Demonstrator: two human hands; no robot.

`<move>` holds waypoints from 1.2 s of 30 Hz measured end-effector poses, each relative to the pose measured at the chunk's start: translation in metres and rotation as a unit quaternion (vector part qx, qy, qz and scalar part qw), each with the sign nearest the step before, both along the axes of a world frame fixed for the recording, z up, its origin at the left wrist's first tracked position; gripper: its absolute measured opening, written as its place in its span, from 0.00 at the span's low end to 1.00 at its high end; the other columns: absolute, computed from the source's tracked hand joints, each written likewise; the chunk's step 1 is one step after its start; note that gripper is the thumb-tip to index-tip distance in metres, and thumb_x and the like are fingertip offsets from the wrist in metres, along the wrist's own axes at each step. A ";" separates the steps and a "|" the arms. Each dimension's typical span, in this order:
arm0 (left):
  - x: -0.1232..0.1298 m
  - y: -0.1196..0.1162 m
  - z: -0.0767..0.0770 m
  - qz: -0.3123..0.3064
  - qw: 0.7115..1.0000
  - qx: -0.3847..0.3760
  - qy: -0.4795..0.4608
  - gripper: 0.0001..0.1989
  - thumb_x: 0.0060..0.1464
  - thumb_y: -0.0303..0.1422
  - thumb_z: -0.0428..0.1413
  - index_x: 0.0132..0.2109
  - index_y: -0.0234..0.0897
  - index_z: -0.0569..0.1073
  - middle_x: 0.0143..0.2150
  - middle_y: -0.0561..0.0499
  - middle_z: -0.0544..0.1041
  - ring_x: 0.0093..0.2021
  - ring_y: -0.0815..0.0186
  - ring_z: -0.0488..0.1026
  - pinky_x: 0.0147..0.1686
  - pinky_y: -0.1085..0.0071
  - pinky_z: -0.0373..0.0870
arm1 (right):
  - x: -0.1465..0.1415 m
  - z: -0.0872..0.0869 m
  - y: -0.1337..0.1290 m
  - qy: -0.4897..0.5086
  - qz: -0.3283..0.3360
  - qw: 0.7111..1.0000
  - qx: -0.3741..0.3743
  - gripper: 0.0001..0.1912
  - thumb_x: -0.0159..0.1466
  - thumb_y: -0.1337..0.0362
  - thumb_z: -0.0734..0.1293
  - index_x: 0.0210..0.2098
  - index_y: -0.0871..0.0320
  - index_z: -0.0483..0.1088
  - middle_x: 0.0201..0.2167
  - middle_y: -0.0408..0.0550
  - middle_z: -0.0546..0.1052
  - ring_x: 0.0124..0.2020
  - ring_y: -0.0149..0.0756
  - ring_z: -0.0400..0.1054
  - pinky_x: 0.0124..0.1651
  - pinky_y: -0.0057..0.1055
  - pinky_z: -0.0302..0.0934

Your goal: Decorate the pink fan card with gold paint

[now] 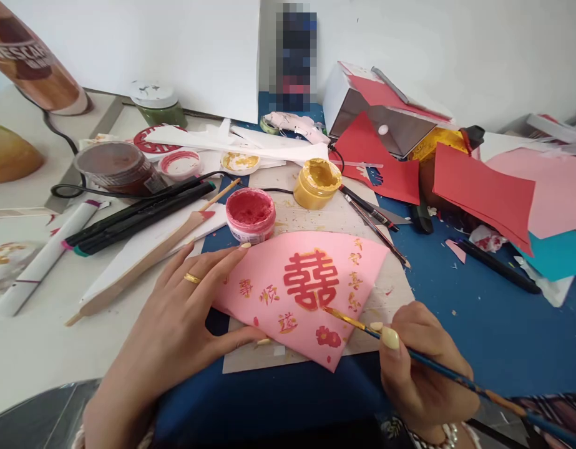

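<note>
Pink paper [264, 280] | left hand [175, 312] open, flat, steadying sheet on board [381, 312] | right hand [423, 368] gripping paintbrush [456, 380], gold-tipped, poised over paper for fine control

An open jar of red paint [250, 215] stands just beside an open jar of yellow paint [317, 183]; black marker pens [138, 215] lie together at left; red card sheets [482, 193] overlap pink paper [563, 193] at right; a blue mat [479, 330] spreads beneath.
</note>
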State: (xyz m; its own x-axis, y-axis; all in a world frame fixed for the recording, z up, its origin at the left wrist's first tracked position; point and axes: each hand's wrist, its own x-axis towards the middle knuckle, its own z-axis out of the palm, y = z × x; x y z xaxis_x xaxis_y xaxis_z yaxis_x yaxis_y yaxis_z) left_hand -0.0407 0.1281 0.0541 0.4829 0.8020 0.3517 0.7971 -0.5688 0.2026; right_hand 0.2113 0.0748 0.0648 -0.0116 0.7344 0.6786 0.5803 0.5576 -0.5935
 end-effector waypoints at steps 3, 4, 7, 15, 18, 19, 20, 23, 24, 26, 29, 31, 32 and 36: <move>0.000 0.001 -0.002 -0.002 1.000 0.009 -0.002 0.42 0.45 0.56 0.51 0.61 0.36 0.54 0.54 0.43 0.68 0.54 0.55 0.64 0.59 0.52 0.53 | -0.004 -0.005 -0.001 -0.023 -0.006 0.999 0.027 0.07 0.54 0.78 0.64 0.31 0.63 0.66 0.21 0.42 0.66 0.23 0.25 0.58 0.23 0.27 0.53; 0.000 0.001 -0.002 -0.001 1.000 0.010 -0.001 0.42 0.45 0.56 0.51 0.61 0.36 0.54 0.54 0.43 0.68 0.54 0.55 0.64 0.59 0.52 0.53 | -0.004 -0.005 -0.001 -0.037 -0.002 0.999 0.026 0.08 0.53 0.79 0.64 0.31 0.63 0.66 0.22 0.42 0.66 0.23 0.25 0.58 0.24 0.27 0.54; 0.000 0.001 -0.001 -0.002 1.000 0.010 0.004 0.42 0.45 0.56 0.51 0.61 0.35 0.54 0.54 0.43 0.68 0.53 0.55 0.64 0.59 0.52 0.52 | -0.003 -0.006 -0.001 -0.062 0.003 0.998 0.029 0.08 0.53 0.80 0.64 0.31 0.64 0.66 0.23 0.43 0.67 0.24 0.25 0.58 0.25 0.27 0.54; 0.000 0.000 0.000 -0.001 1.000 0.000 0.001 0.42 0.45 0.56 0.51 0.61 0.35 0.54 0.54 0.43 0.68 0.54 0.55 0.64 0.60 0.52 0.51 | -0.006 -0.005 0.002 -0.096 0.008 0.995 0.027 0.08 0.54 0.80 0.63 0.31 0.64 0.66 0.23 0.42 0.67 0.24 0.24 0.58 0.24 0.27 0.53; 0.001 -0.001 0.000 0.001 1.000 0.003 -0.006 0.42 0.45 0.56 0.51 0.61 0.35 0.54 0.55 0.43 0.68 0.55 0.56 0.63 0.60 0.53 0.51 | -0.006 -0.003 0.003 -0.107 0.005 0.994 0.020 0.07 0.54 0.79 0.63 0.30 0.63 0.65 0.22 0.42 0.66 0.24 0.24 0.57 0.24 0.26 0.53; 0.001 -0.001 0.000 0.001 1.000 0.004 -0.008 0.41 0.45 0.56 0.51 0.61 0.35 0.55 0.54 0.43 0.68 0.55 0.56 0.64 0.60 0.53 0.51 | -0.006 -0.002 0.003 -0.110 0.006 0.994 0.020 0.07 0.55 0.79 0.63 0.30 0.63 0.65 0.22 0.42 0.66 0.24 0.24 0.57 0.24 0.26 0.53; 0.001 -0.001 0.000 0.001 1.000 0.004 -0.008 0.41 0.45 0.56 0.51 0.60 0.35 0.55 0.54 0.43 0.68 0.55 0.56 0.64 0.60 0.53 0.51 | -0.006 -0.001 0.003 -0.112 0.006 0.993 0.020 0.07 0.54 0.79 0.63 0.30 0.63 0.65 0.22 0.42 0.67 0.24 0.24 0.58 0.24 0.26 0.54; 0.002 -0.001 -0.001 -0.001 1.000 0.007 -0.010 0.41 0.45 0.56 0.51 0.60 0.35 0.56 0.54 0.43 0.68 0.55 0.56 0.64 0.60 0.53 0.52 | -0.006 -0.001 0.003 -0.116 0.004 0.993 0.022 0.07 0.54 0.79 0.63 0.31 0.64 0.65 0.22 0.42 0.67 0.24 0.24 0.58 0.24 0.26 0.54; 0.002 -0.001 -0.001 -0.001 1.000 0.008 -0.011 0.41 0.45 0.56 0.51 0.60 0.35 0.56 0.54 0.43 0.68 0.54 0.56 0.64 0.60 0.53 0.52 | -0.006 -0.001 0.003 -0.117 0.003 0.993 0.022 0.07 0.54 0.79 0.63 0.30 0.63 0.65 0.22 0.42 0.67 0.24 0.24 0.58 0.24 0.26 0.54; 0.002 0.000 -0.002 -0.001 1.000 0.010 -0.015 0.41 0.45 0.56 0.51 0.60 0.35 0.55 0.54 0.43 0.68 0.54 0.56 0.64 0.60 0.52 0.52 | -0.006 -0.001 0.002 -0.116 0.002 0.993 0.023 0.06 0.55 0.79 0.63 0.30 0.63 0.65 0.22 0.42 0.66 0.23 0.24 0.57 0.24 0.26 0.53; 0.002 0.000 -0.001 -0.001 1.000 0.007 -0.016 0.41 0.45 0.56 0.51 0.60 0.35 0.55 0.54 0.43 0.68 0.55 0.57 0.64 0.60 0.52 0.52 | -0.007 -0.003 0.002 -0.107 -0.003 0.994 0.026 0.07 0.54 0.79 0.63 0.29 0.63 0.64 0.21 0.42 0.66 0.23 0.24 0.57 0.23 0.26 0.53; 0.002 0.000 -0.001 -0.001 1.000 0.004 -0.015 0.41 0.45 0.56 0.51 0.60 0.35 0.55 0.54 0.43 0.68 0.55 0.57 0.64 0.60 0.52 0.52 | -0.006 -0.004 0.002 -0.107 -0.001 0.994 0.032 0.06 0.54 0.79 0.63 0.29 0.64 0.65 0.22 0.42 0.66 0.23 0.24 0.57 0.23 0.26 0.53; 0.002 0.000 -0.001 0.000 1.000 0.004 -0.014 0.41 0.45 0.56 0.51 0.60 0.35 0.55 0.54 0.43 0.68 0.55 0.57 0.64 0.60 0.52 0.51 | -0.006 -0.004 0.002 -0.109 0.000 0.994 0.034 0.07 0.54 0.79 0.63 0.29 0.64 0.65 0.22 0.42 0.66 0.23 0.24 0.57 0.23 0.26 0.53; 0.002 -0.001 0.000 0.000 1.000 0.008 -0.013 0.41 0.46 0.56 0.50 0.60 0.34 0.56 0.54 0.43 0.69 0.54 0.57 0.64 0.60 0.53 0.52 | -0.006 -0.004 0.002 -0.118 0.000 0.993 0.027 0.07 0.54 0.79 0.63 0.31 0.64 0.65 0.22 0.42 0.67 0.24 0.25 0.58 0.24 0.26 0.54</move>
